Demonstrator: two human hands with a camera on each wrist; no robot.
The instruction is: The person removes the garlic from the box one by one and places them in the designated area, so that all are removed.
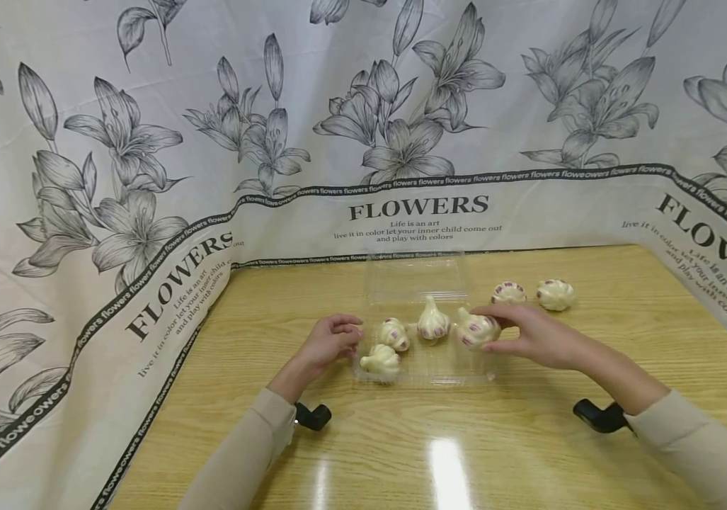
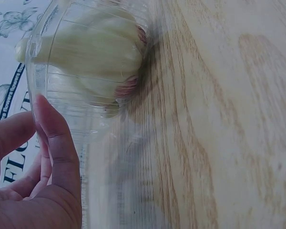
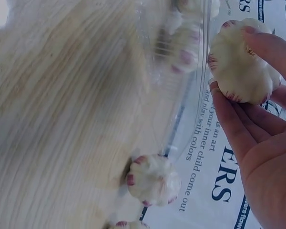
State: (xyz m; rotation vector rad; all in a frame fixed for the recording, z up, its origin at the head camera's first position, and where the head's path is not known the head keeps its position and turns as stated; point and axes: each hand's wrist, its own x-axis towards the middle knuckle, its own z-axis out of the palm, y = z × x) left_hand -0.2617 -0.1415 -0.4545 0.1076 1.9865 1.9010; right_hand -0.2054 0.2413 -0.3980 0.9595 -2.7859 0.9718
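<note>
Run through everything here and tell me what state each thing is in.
Clear plastic clamshell box: lid open
Three garlic bulbs: inside the box
Held garlic bulb: in the right hand
Two far garlic bulbs: outside the box
Left hand: pinching the box's rim

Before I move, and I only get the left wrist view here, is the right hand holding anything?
Observer: Yes, the right hand holds a garlic bulb between thumb and fingers.
Operator: Okay, and is anything lying past that hand?
Observer: Yes, two loose bulbs lie on the table beyond it, to the right of the clear container.
Operator: Mine shows the inside badly. How many in there, not counting the held one?
Observer: The head view shows three: two close together at the left side and one upright bulb nearer the middle.
</note>
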